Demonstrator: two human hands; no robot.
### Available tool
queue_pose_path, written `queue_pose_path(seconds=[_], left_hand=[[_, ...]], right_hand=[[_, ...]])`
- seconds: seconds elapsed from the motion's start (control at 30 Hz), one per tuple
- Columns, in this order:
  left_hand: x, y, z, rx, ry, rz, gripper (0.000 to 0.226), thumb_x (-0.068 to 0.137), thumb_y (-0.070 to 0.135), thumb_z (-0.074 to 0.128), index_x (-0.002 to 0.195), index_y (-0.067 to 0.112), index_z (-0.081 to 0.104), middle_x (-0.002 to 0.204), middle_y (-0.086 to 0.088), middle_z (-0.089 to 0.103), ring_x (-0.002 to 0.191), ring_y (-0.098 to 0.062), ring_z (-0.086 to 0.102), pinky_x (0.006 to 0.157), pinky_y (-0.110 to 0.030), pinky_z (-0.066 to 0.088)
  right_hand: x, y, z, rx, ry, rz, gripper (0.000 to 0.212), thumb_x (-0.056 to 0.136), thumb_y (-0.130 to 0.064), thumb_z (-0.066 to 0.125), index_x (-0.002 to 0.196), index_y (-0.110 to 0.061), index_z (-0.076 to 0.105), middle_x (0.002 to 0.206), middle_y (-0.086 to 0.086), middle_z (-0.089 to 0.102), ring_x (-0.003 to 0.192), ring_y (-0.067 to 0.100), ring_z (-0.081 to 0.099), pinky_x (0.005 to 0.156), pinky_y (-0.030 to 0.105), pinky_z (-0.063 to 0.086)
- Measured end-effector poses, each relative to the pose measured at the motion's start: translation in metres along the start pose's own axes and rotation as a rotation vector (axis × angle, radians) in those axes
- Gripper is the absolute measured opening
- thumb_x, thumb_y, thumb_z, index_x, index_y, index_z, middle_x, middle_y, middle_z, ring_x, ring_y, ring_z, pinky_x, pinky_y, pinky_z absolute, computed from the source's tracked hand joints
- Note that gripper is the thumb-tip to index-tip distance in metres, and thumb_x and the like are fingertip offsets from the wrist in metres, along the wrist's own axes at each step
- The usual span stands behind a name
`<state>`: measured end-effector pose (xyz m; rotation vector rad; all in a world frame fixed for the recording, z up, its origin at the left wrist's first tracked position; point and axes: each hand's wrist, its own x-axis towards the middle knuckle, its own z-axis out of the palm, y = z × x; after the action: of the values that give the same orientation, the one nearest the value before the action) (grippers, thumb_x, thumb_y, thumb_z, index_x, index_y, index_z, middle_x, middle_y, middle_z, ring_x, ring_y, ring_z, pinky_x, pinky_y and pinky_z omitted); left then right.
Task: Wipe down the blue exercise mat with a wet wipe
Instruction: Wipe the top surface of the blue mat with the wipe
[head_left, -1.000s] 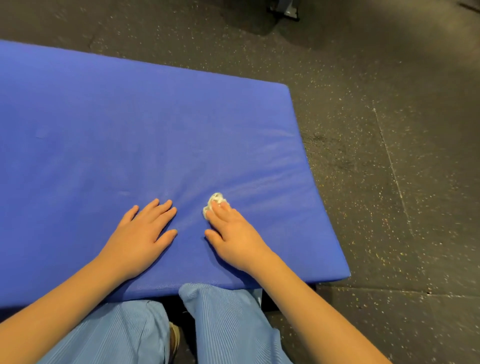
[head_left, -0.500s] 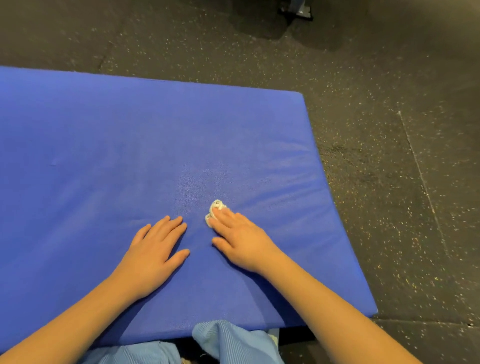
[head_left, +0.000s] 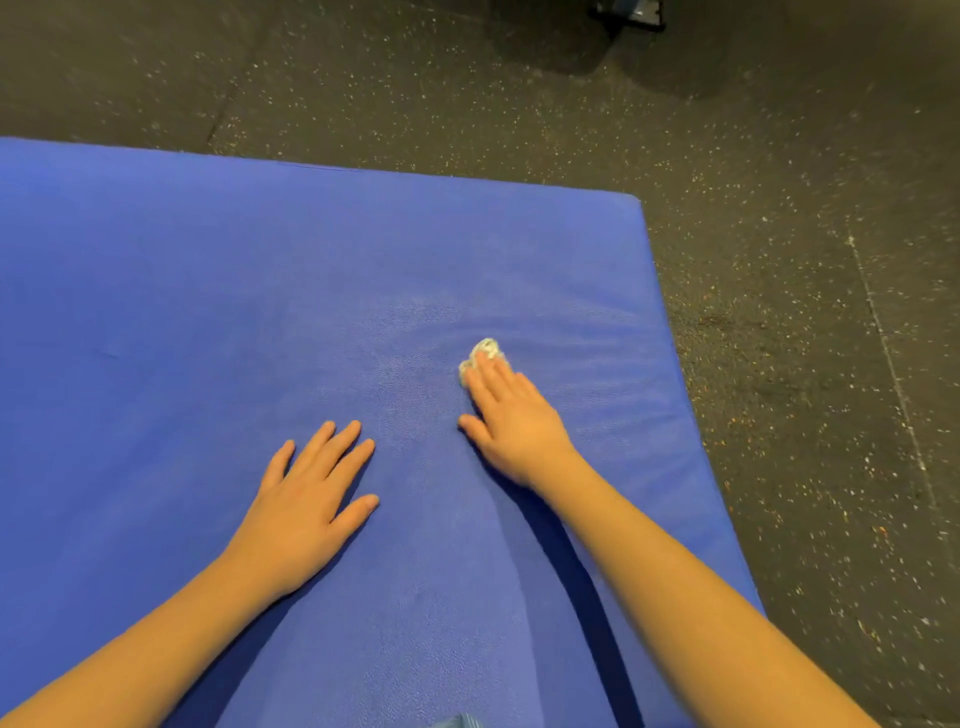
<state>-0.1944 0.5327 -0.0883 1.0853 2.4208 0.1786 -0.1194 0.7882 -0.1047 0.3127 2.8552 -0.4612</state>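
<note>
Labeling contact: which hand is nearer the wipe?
Right. The right hand presses on the wipe, fingers straight; the left hand lies flat on the mat, apart from it, down-left in the view.

Dark speckled floor (head_left: 779, 415) w/ blue mat (head_left: 208, 312) flat on it, left & near; dark equip. foot (head_left: 631, 13) far right.

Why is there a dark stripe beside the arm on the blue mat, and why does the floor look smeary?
Head view: the stripe is shadow from the right arm on the blue exercise mat, so light likely comes from the right; same view: the floor smears toward the right edge, probably camera motion; same view: a pale sheen sits left of the wet wipe.
</note>
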Motion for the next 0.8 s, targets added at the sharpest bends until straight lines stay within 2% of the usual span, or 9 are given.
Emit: queue_pose_path(seconds=[0.1, 0.13, 0.2, 0.3, 0.4, 0.5, 0.6, 0.7, 0.8], left_hand=[[0.016, -0.008, -0.008, 0.005, 0.013, -0.061, 0.093, 0.073, 0.072, -0.005, 0.153, 0.028, 0.012, 0.151, 0.019, -0.012, 0.141, -0.002, -0.016, 0.117, -0.038, -0.008], [0.02, -0.011, -0.01, 0.007, 0.014, -0.065, 0.093, 0.073, 0.071, -0.004, 0.153, 0.027, 0.013, 0.152, 0.018, -0.01, 0.142, -0.004, -0.014, 0.118, -0.039, -0.006], [0.026, -0.018, -0.013, 0.014, 0.025, -0.068, 0.093, 0.074, 0.071, -0.001, 0.153, 0.025, 0.016, 0.156, 0.015, -0.005, 0.146, -0.008, -0.009, 0.118, -0.041, -0.004], [0.032, -0.029, -0.018, 0.01, 0.039, -0.083, 0.093, 0.075, 0.072, 0.003, 0.153, 0.024, 0.017, 0.156, 0.015, -0.004, 0.146, -0.01, -0.007, 0.118, -0.042, -0.003], [0.037, -0.041, -0.025, 0.02, 0.031, -0.113, 0.095, 0.073, 0.074, 0.001, 0.153, 0.026, 0.011, 0.153, 0.018, -0.01, 0.144, -0.006, -0.013, 0.118, -0.041, -0.006], [0.041, -0.05, -0.029, 0.024, 0.024, -0.112, 0.094, 0.073, 0.075, 0.003, 0.153, 0.028, 0.012, 0.153, 0.019, -0.01, 0.143, -0.005, -0.014, 0.118, -0.041, -0.005], [0.042, -0.053, -0.028, 0.026, 0.025, -0.091, 0.092, 0.075, 0.077, 0.004, 0.153, 0.029, 0.013, 0.154, 0.019, -0.009, 0.144, -0.005, -0.014, 0.118, -0.04, -0.005], [0.044, -0.059, -0.026, 0.027, 0.05, -0.049, 0.094, 0.077, 0.083, -0.001, 0.152, 0.028, 0.016, 0.157, 0.016, -0.003, 0.145, -0.005, -0.01, 0.119, -0.043, -0.001], [0.052, -0.064, -0.028, 0.033, 0.079, -0.04, 0.095, 0.078, 0.083, -0.001, 0.152, 0.026, 0.017, 0.157, 0.016, -0.002, 0.143, -0.002, -0.011, 0.118, -0.044, 0.0]], right_hand=[[0.022, -0.01, -0.005, 0.09, 0.07, 0.236, 0.069, 0.1, -0.043, 0.037, 0.154, -0.011, 0.007, 0.161, 0.01, -0.011, 0.148, 0.025, -0.012, 0.12, 0.038, 0.005], [0.024, -0.018, -0.003, 0.104, 0.062, 0.206, 0.072, 0.099, -0.045, 0.039, 0.153, -0.009, 0.007, 0.16, 0.011, -0.012, 0.147, 0.026, -0.013, 0.119, 0.037, 0.003], [0.021, -0.028, 0.0, 0.073, 0.015, -0.004, 0.074, 0.098, -0.045, 0.043, 0.154, -0.009, 0.008, 0.16, 0.011, -0.011, 0.147, 0.025, -0.014, 0.119, 0.034, -0.001], [0.025, -0.012, -0.002, -0.019, -0.017, -0.199, 0.067, 0.101, -0.043, 0.036, 0.154, -0.014, 0.009, 0.161, 0.005, -0.007, 0.148, 0.021, -0.009, 0.119, 0.033, 0.001], [0.049, 0.005, -0.01, -0.045, 0.013, -0.069, 0.066, 0.102, -0.042, 0.035, 0.154, -0.014, 0.007, 0.161, 0.007, -0.008, 0.148, 0.021, -0.009, 0.12, 0.036, 0.008], [0.074, -0.004, -0.013, 0.053, 0.063, 0.096, 0.071, 0.1, -0.046, 0.037, 0.154, -0.012, 0.004, 0.161, 0.008, -0.013, 0.147, 0.021, -0.014, 0.121, 0.035, 0.0], [0.081, -0.01, -0.01, 0.067, 0.05, 0.059, 0.077, 0.098, -0.05, 0.038, 0.154, -0.013, 0.0, 0.16, 0.006, -0.018, 0.146, 0.02, -0.018, 0.118, 0.033, -0.006], [0.086, 0.006, -0.016, -0.011, 0.06, -0.059, 0.076, 0.098, -0.049, 0.041, 0.154, -0.014, 0.004, 0.161, 0.005, -0.011, 0.148, 0.019, -0.013, 0.121, 0.035, 0.004], [0.107, 0.014, -0.025, 0.007, 0.091, 0.045, 0.071, 0.1, -0.045, 0.039, 0.154, -0.013, 0.008, 0.161, 0.006, -0.008, 0.148, 0.02, -0.01, 0.12, 0.035, 0.005]])
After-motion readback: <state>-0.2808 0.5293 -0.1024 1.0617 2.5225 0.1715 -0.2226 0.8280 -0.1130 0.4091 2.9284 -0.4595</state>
